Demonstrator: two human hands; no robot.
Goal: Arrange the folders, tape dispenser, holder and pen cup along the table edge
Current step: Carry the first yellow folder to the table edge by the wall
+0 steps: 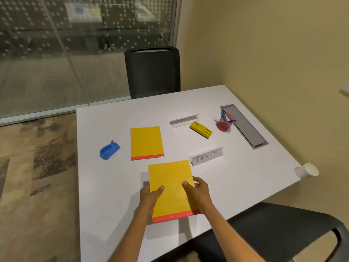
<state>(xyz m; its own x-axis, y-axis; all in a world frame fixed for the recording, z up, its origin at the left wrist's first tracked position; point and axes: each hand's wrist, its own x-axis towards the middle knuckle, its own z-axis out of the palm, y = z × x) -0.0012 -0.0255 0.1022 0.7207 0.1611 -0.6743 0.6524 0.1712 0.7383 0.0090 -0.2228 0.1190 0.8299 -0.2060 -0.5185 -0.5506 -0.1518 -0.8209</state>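
Note:
A yellow folder with a red strip [172,188] is held slightly above the white table [245,176], near its front edge. My left hand [150,197] grips its left side and my right hand [198,191] grips its right side, thumbs on top. A second yellow folder [147,142] lies flat further back. A blue tape dispenser [109,150] sits to the left of that folder. At the back right stand a pink mesh pen cup [224,124] with pens, a yellow holder [200,129] and a clear sign holder [184,120].
A clear "CHECK-IN" sign [206,156] stands right of the held folder. A grey cable hatch [244,125] runs along the right side. A paper cup [306,170] lies at the right corner. Black chairs stand behind [152,70] and in front [283,229].

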